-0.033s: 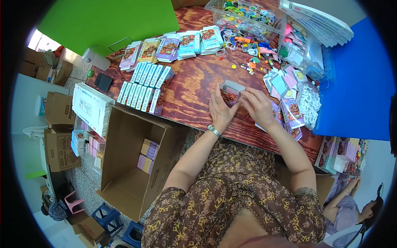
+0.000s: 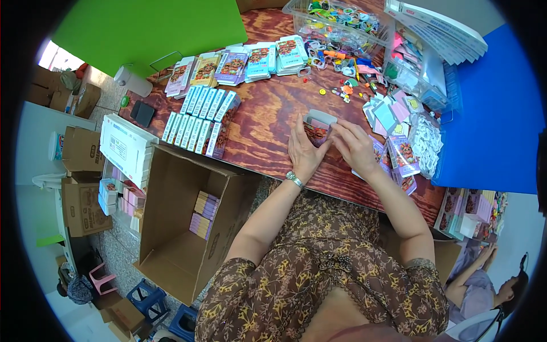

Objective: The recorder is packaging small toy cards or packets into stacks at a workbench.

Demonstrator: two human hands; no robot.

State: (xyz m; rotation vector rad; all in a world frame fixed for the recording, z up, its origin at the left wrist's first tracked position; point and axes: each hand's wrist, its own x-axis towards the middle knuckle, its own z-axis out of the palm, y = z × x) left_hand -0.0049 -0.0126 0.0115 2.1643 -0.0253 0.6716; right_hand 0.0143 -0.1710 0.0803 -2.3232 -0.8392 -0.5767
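Observation:
A small purple printed carton (image 2: 317, 134) stands over the near middle of the table, its pale top flap raised and its mouth uncovered. My left hand (image 2: 303, 149) grips it from the left side, thumb across the near face. At its right edge, the bent fingers of my right hand (image 2: 354, 147) pinch the carton near the opening. What lies inside the carton is too dark to make out. Beside my right wrist, several purple cartons (image 2: 402, 155) lie flat in a loose pile.
Filled-looking cartons (image 2: 200, 121) stand in rows at left, with stacks of flat cartons (image 2: 260, 61) behind. Coloured cards (image 2: 392, 116), white packets (image 2: 425, 146) and a clear bin of small trinkets (image 2: 342, 37) occupy the right. A large cardboard box (image 2: 165, 228) sits below the table's left edge.

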